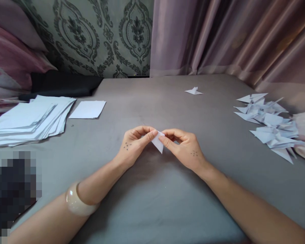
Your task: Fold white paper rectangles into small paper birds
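A small piece of folded white paper (158, 144) is pinched between my two hands over the middle of the grey-covered table. My left hand (136, 144) grips its upper left edge with thumb and fingers. On the opposite side, my right hand (184, 147) holds the upper right edge, its thumb pressed on the near face. A pointed corner of the paper hangs down between the thumbs. The fingers behind it hide part of its shape.
A thick stack of white paper (27, 118) lies at the left, beside a smaller pile of square sheets (88, 109). Folded paper figures (274, 125) are heaped at the right. One single folded figure (194, 90) sits farther back. Black cloth (63, 84) lies at the back left.
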Demonstrator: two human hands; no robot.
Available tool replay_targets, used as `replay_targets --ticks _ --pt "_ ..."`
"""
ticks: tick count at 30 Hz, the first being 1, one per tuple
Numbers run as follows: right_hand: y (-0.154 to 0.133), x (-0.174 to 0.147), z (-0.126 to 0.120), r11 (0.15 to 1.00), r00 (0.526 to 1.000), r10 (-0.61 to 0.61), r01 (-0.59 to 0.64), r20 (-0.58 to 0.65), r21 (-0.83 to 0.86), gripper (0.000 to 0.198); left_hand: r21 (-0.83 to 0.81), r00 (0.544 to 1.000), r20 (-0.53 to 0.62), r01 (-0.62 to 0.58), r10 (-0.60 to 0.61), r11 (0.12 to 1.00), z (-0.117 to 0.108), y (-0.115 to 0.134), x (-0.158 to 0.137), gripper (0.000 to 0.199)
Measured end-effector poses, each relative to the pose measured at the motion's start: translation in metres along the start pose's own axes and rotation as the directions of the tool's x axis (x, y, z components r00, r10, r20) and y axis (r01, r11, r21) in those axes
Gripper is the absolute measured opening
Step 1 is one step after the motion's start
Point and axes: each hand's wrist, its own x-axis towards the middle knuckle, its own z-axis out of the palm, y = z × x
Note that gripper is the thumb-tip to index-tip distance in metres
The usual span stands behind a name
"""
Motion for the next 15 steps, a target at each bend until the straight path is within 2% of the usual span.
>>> replay_targets --ticks 6,9,12,15 --pt "0.0 0.002 -0.002 0.991 0.993 0.113 -0.114 0.022 0.076 0.016 0.072 1.0 0.029 0.002 -0.004 0.997 0.0 0.003 0.001 0.018" --pt "0.003 0.004 -0.002 0.971 0.985 0.172 -0.167 -0.01 0.169 0.021 0.22 0.991 -0.008 -0.128 0.133 0.967 0.003 0.004 0.0 0.021" --pt "0.008 0.006 -0.001 0.95 0.976 0.213 -0.195 -0.048 0.245 0.025 0.305 0.953 -0.02 -0.282 0.302 0.91 0.004 0.003 -0.001 0.035" --pt "0.011 0.007 0.001 0.946 0.975 0.211 -0.186 -0.069 0.266 0.023 0.322 0.935 -0.034 -0.323 0.352 0.89 0.005 0.003 -0.002 0.027"
